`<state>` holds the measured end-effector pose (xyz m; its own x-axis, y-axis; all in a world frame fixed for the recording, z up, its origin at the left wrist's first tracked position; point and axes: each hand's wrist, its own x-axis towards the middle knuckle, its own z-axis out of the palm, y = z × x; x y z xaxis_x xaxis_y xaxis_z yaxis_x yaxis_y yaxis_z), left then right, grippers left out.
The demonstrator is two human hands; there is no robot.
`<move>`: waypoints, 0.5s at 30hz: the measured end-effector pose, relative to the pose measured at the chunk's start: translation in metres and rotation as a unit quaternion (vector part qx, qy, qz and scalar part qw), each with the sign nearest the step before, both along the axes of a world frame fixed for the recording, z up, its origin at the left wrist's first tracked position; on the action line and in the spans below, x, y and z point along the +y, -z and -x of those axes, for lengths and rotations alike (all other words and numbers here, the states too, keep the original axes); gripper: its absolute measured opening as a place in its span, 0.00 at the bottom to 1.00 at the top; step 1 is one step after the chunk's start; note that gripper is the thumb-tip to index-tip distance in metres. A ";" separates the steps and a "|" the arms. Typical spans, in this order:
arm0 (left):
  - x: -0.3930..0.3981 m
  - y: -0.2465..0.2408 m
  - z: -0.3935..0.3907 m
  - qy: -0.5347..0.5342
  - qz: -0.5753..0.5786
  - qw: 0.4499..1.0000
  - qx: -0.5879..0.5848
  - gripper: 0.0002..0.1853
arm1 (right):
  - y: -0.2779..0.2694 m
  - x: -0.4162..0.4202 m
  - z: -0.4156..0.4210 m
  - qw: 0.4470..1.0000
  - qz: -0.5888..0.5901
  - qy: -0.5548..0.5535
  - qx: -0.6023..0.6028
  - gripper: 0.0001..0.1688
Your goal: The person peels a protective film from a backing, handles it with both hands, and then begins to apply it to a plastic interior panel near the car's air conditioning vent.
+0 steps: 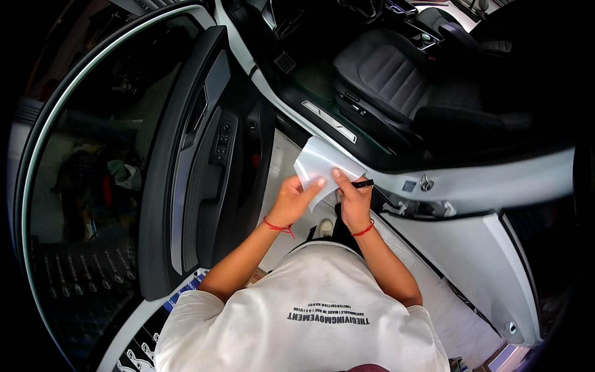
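Observation:
A sheet of translucent film (325, 160) is held in front of me, slightly curled, with its upper part near the car's door sill. My left hand (297, 197) grips its left side, thumb on top and fingers behind. My right hand (354, 200) pinches the right side with the thumb on top. A small black tool (363, 184) sticks out to the right from between the fingers of my right hand; its kind is unclear. Both wrists wear a red string.
An open car door with a window switch panel (223, 138) stands at the left. Ahead are the sill's metal scuff plate (329, 122) and a dark front seat (386, 69). The door striker (426, 183) sits on the body at right, above the rear door (483, 246).

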<state>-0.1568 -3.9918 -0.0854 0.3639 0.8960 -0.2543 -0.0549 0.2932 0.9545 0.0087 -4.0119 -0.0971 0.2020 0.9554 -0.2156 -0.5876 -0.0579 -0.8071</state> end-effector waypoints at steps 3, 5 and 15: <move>0.056 -0.027 -0.004 -0.061 -0.007 0.998 -0.006 0.13 | 0.005 0.058 0.004 0.998 -0.035 -0.030 0.033 0.08; 0.095 -0.026 0.013 -0.035 -0.025 0.998 0.044 0.12 | 0.013 0.100 0.004 0.988 -0.010 -0.040 0.147 0.08; 0.184 -0.063 0.051 -0.057 -0.050 0.984 0.162 0.12 | 0.028 0.247 -0.009 0.923 0.060 -0.179 0.334 0.31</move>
